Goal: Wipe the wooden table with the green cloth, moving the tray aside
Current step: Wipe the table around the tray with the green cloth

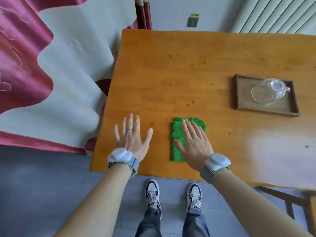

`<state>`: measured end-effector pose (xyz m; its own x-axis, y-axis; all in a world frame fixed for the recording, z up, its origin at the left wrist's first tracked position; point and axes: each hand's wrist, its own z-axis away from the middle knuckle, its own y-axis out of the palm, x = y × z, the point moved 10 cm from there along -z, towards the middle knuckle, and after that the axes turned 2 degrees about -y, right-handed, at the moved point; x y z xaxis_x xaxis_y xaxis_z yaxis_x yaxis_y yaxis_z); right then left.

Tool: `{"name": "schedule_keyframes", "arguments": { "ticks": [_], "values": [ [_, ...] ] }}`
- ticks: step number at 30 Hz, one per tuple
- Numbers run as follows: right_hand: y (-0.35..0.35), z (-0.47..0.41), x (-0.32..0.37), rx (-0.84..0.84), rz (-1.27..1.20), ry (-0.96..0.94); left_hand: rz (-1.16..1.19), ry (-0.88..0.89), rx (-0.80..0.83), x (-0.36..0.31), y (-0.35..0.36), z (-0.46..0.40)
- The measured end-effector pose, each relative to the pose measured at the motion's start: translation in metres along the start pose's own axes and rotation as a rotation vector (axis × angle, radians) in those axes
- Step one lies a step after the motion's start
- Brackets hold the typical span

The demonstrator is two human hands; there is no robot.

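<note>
Right hand (193, 142) is laid flat on the cloth (186, 135), fingers straight and together, palm pressing down, nothing pinched. Left hand (131, 134) is spread open beside it on the bare table (171, 74), holding nothing.

The cloth sits near the front edge, folded into a thick fluffy pad. It looks soft and light, so I'd guess it bunches up if you only push with fingertips; a flat palm across the middle should drag it evenly. Small dark spots (193, 102) dot the wood just past it.

The tray (237, 93) is well off to the right with a clear glass cup (268, 91) lying on its side in it. The tray looks stiff and easy enough, but the cup is fragile and could roll, so I'd take the tray by both short rims and keep it level.
</note>
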<state>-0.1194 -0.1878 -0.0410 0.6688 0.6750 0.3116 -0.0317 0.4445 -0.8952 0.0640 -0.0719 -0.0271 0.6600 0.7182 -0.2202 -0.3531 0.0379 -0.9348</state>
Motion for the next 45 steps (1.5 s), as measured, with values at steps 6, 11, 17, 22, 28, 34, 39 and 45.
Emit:
{"name": "schedule_keyframes", "arguments": {
  "ticks": [6,11,17,22,28,34,39,45],
  "values": [
    [0.034,-0.017,-0.020,0.024,0.006,0.092,-0.032,-0.025,-0.010,0.020,0.027,-0.014],
    [0.057,-0.032,-0.040,0.024,0.049,0.193,-0.066,-0.038,0.000,0.048,0.058,-0.031],
    [0.086,-0.046,-0.038,-0.101,0.107,0.277,-0.101,-0.048,-0.072,0.064,0.096,-0.031],
    [0.088,-0.050,-0.031,-0.186,0.157,0.280,-0.087,-0.033,-0.170,0.064,0.093,-0.027],
    [0.085,-0.072,-0.013,-0.182,0.175,0.241,-0.071,-0.031,-0.212,0.065,0.091,-0.025],
    [0.082,-0.122,0.038,-0.174,0.175,0.098,-0.062,-0.018,-0.264,0.063,0.088,-0.023],
    [0.087,-0.151,0.078,-0.165,0.179,-0.047,-0.058,-0.025,-0.299,0.066,0.087,-0.021],
    [0.098,-0.122,0.089,-0.144,0.190,-0.179,-0.045,-0.020,-0.318,0.067,0.087,-0.022]
  ]
}}
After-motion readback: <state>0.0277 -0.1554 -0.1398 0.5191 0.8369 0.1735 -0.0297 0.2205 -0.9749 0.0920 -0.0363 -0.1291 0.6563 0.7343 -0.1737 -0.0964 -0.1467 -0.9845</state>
